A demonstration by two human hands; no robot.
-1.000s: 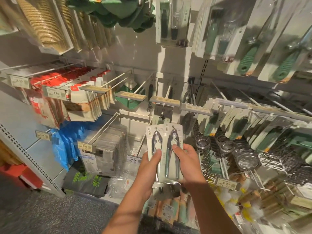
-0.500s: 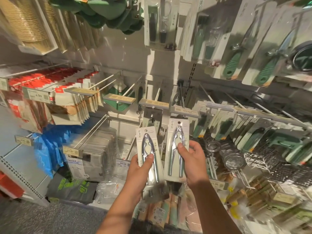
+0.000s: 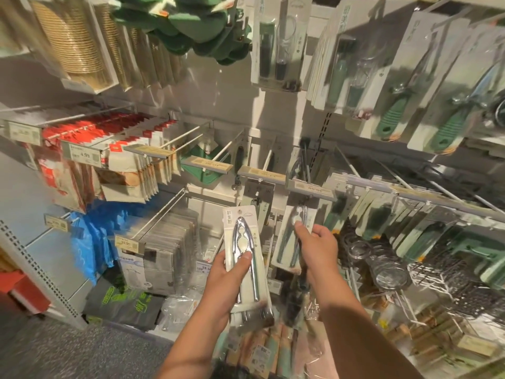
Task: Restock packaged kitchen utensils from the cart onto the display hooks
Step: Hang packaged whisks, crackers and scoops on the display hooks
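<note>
Head view. Shop aisle, white back panel (image 3: 276, 116) studded with long display hooks (image 3: 188, 131); speckled grey floor (image 3: 54, 351) down left of the arms.

Left hand (image 3: 226, 280) grips a carded nutcracker pack (image 3: 244, 250), thumb across its front, card upright.

Right hand (image 3: 318, 246) pinches a second nutcracker pack (image 3: 291, 242), blurred, lifted up and right of the first, its top just under a price-tag rail (image 3: 310, 187).

Left of the hands: grey packets (image 3: 164, 253), blue bags (image 3: 87, 236), red-and-white packs (image 3: 90, 149). Right of them: green-handled tools (image 3: 393, 121) on cards, wire racks (image 3: 451, 274). Above: green mitts (image 3: 196, 26).
</note>
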